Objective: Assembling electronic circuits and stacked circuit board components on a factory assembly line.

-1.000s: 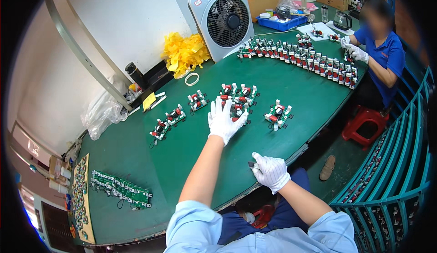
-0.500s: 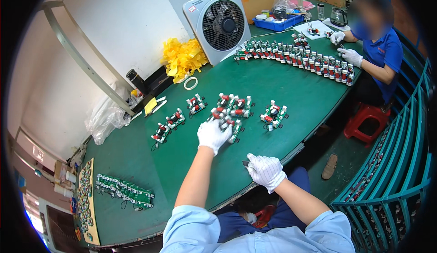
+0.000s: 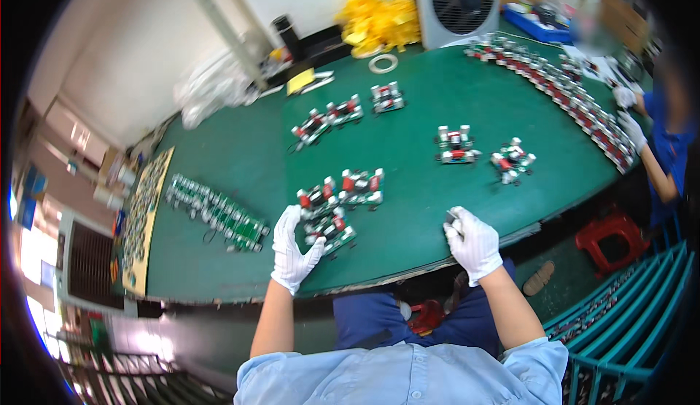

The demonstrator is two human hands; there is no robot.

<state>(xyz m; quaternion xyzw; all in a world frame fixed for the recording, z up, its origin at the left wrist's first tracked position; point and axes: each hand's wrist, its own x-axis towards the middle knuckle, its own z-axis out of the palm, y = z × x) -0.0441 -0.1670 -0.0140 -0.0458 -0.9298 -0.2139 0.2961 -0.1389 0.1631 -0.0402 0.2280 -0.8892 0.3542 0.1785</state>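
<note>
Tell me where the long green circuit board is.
In the head view, the long green circuit board lies on the left side of the table, its near end beside the person's left hand.

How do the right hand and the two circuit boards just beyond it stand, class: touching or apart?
Apart. The head view shows green tabletop separating the right hand from the left board and the right board.

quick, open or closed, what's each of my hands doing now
Left hand: open, beside a circuit board; contact unclear.
Right hand: closed, holding a dark object.
</note>
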